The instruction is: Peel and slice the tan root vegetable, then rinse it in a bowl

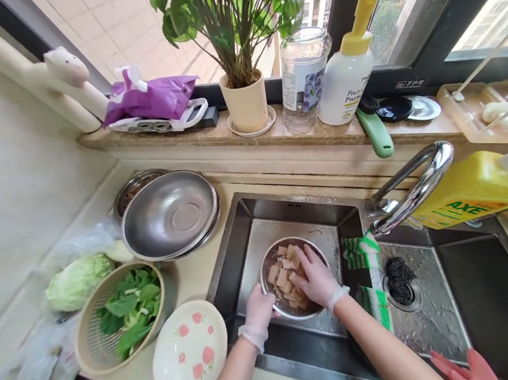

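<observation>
A round metal bowl (303, 316) stands in the left sink basin (250, 253). In it, pale brown flat pieces (285, 277) lie in what looks like water. My left hand (259, 310), in a clear disposable glove, grips the bowl's near-left rim, thumb on the edge. From the right, my right hand (318, 280), gloved the same way, reaches into the bowl. Its thumb and fingers are apart and touch the pieces; some fingertips are hidden among them.
Left of the sink are a flowered plate (166, 362), a basket (85, 334) of green leaves, cabbage (80, 281) and stacked metal basins (160, 213). A faucet (430, 185), striped cloth (377, 306), black scrubber (400, 279), yellow bottle (479, 183) and pink rubber glove (477, 370) are right.
</observation>
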A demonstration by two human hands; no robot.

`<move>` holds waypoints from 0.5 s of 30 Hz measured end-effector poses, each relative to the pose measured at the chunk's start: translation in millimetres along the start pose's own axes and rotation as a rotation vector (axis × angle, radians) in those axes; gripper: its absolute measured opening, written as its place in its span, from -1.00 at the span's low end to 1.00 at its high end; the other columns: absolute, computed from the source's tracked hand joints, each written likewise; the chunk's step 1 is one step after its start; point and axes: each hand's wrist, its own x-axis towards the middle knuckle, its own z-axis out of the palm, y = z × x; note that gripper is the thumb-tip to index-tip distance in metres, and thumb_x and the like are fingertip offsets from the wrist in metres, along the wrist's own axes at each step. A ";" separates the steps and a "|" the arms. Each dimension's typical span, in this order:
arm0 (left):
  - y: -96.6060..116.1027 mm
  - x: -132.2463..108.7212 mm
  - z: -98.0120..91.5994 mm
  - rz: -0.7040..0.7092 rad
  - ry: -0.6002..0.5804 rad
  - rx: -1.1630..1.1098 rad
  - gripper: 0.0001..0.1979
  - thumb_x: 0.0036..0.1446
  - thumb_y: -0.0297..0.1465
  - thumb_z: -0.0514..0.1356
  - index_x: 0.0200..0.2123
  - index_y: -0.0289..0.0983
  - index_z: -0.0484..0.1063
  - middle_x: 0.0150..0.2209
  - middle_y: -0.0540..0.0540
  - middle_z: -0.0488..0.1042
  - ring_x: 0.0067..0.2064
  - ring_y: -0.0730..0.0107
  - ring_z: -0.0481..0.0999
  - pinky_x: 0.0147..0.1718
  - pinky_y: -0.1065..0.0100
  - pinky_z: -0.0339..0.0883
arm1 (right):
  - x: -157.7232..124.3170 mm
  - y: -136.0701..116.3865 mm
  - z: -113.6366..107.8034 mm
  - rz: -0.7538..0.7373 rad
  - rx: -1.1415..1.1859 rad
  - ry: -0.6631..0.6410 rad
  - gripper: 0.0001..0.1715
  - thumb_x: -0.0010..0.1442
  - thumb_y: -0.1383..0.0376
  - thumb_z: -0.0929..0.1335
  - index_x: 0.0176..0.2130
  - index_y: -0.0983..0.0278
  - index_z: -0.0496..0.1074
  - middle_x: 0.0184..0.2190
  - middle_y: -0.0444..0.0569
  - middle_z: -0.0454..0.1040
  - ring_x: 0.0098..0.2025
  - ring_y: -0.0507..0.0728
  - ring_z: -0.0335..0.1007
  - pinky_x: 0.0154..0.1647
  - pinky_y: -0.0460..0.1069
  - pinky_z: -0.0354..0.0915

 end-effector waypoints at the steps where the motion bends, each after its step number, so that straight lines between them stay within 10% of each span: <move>1: 1.5 -3.9 -2.7 0.005 -0.004 0.004 -0.82 -0.14 -0.58 0.11 -0.38 -0.29 0.33 -0.51 0.00 0.44 -0.53 0.39 0.47 -0.65 0.46 0.34 | 1.7 -6.1 -0.7 0.009 -0.032 -0.039 -0.16 0.10 0.24 0.30 0.30 0.29 -0.02 0.33 0.20 -0.11 0.34 0.32 -0.18 0.25 0.16 -0.02; 15: -11.5 -31.4 -11.2 -0.013 -0.050 -0.037 -0.81 -0.18 -0.57 0.11 -0.40 -0.29 0.33 -0.53 0.01 0.42 -0.56 0.46 0.42 -0.68 0.48 0.33 | -31.8 -27.3 2.5 -0.019 -0.101 -0.320 -0.18 0.00 0.05 0.35 0.22 0.01 0.13 0.28 0.04 0.06 0.22 0.43 0.05 0.10 0.27 0.08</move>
